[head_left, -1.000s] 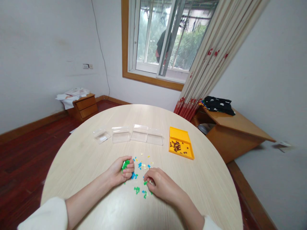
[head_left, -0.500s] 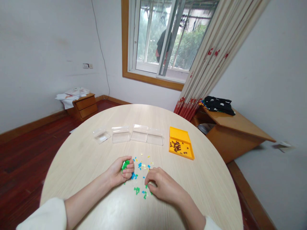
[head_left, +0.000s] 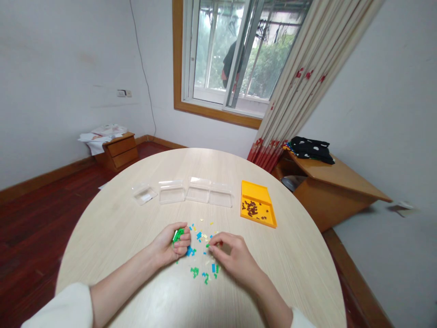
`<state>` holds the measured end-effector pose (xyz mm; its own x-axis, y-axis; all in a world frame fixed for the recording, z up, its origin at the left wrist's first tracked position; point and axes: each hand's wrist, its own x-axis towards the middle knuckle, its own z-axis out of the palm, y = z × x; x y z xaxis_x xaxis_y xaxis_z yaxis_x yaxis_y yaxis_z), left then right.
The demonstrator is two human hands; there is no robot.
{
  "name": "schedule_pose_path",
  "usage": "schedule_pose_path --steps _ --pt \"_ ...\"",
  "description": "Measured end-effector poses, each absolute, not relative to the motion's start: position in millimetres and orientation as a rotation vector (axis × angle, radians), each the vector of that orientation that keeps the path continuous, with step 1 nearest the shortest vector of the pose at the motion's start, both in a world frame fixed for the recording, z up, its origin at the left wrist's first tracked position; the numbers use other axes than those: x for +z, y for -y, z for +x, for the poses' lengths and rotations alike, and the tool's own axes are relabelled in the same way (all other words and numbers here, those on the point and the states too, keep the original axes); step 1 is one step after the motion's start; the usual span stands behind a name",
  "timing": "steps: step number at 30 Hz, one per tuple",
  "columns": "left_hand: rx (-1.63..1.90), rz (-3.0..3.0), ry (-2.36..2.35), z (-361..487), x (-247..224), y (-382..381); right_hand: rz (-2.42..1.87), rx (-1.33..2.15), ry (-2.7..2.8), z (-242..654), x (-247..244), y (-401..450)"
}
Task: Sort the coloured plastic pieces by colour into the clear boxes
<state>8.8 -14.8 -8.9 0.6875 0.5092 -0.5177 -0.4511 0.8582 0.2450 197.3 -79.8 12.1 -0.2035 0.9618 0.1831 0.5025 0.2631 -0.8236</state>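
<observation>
Several green pieces (head_left: pixel 178 235) lie in my left hand (head_left: pixel 173 243), whose fingers curl round them just above the table. My right hand (head_left: pixel 232 255) pinches a small green piece (head_left: pixel 208 245) between thumb and forefinger, over the right side of the scattered pieces. Between and below the hands, small blue pieces (head_left: pixel 199 236), pale yellow pieces (head_left: pixel 205 237) and green pieces (head_left: pixel 194 272) are spread on the round table (head_left: pixel 153 300). A blue piece (head_left: pixel 213 268) lies beside a green one below my right fingers.
Clear plastic boxes (head_left: pixel 171 195) stand in a row across the table's middle, with a smaller one (head_left: pixel 145 195) at the left. An open yellow case (head_left: pixel 258 195) at the right holds dark brown pieces (head_left: pixel 251 209). A person (head_left: pixel 229 64) is partly visible outside the window.
My right hand has moved up and slightly right, now with a green piece in its pinch. The blue and green pieces formerly under it are uncovered. My left hand stays in place.
</observation>
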Motion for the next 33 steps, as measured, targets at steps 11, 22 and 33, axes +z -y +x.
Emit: schedule_pose_path --steps 11,22,33 --pt "0.590 0.011 -0.661 10 -4 15 -0.913 1.108 0.538 219 -15 51" --pt "0.609 0.045 -0.736 12 2 18 -0.871 1.190 0.420 216 -17 48" --pt "0.555 0.147 -0.711 20 -6 27 -1.273 0.814 1.111 194 -1 68"
